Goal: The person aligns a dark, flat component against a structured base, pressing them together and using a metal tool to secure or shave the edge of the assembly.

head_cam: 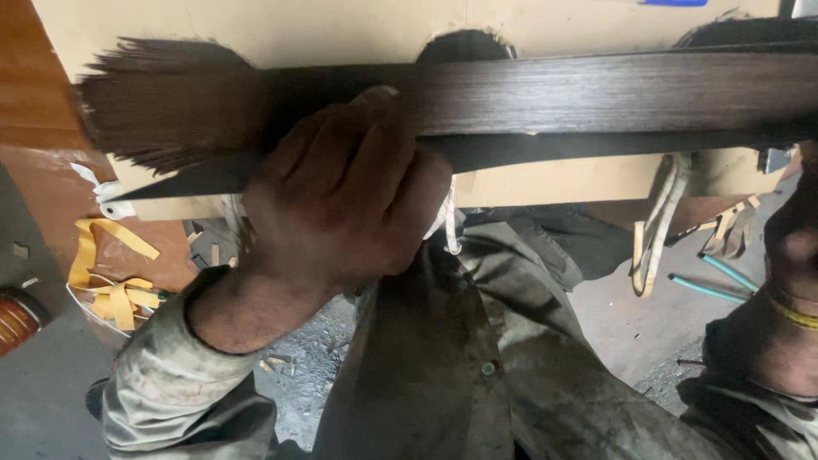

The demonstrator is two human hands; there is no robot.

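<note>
Head view looks down over grimy olive sleeves to the left hand, fingers curled tight around a long bundle of dark thin strips held level across the frame. At the right edge, the right hand meets the same bundle, though its fingers are cut off, so I cannot tell their grip. Beyond lie yellow tape scraps and a pale board. Keeping both hands level should, I'd judge, stop the frayed left end splaying further.
</note>
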